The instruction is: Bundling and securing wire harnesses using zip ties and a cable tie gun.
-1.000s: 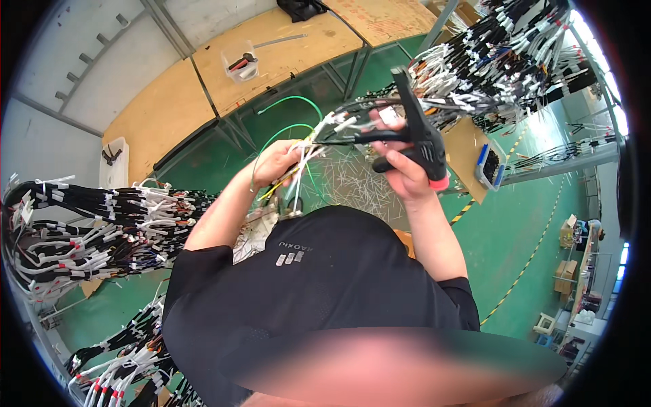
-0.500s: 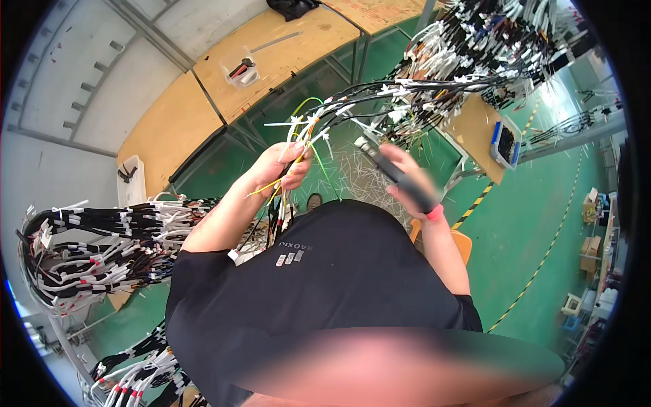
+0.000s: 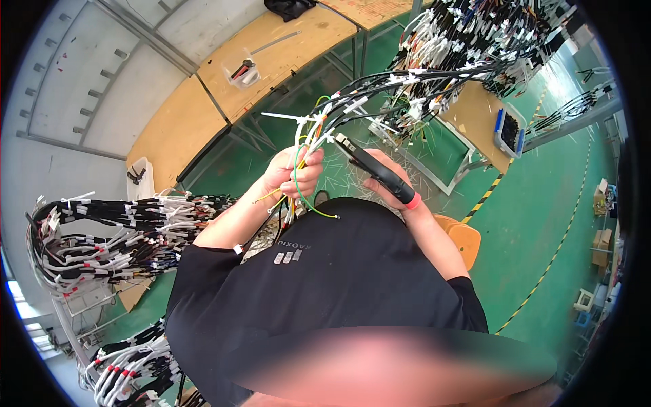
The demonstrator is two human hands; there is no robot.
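My left hand (image 3: 293, 173) is closed around a wire harness (image 3: 317, 127) of black, white, yellow and green wires, held in front of my chest. Loose yellow and green ends hang below its fingers. A white cable tie (image 3: 281, 117) circles the bundle just above this hand, its long tail pointing left. My right hand (image 3: 388, 184) grips a black cable tie gun (image 3: 374, 168) with a metal nose. That nose points up and left, close to the harness; whether it touches a tie I cannot tell.
From the harness, black cables run right to a large hanging mass of wires (image 3: 468, 47). More bundled harnesses (image 3: 129, 234) hang at the left. Wooden tables (image 3: 271, 51) stand ahead, one with a clear tool box (image 3: 241, 71). A blue-rimmed bin (image 3: 508, 132) sits at right, near an orange stool (image 3: 462, 243).
My right hand has brought the cable tie gun left, nearer the harness. My left hand has shifted slightly right with the wires, and the green wire end now hangs lower across its fingers.
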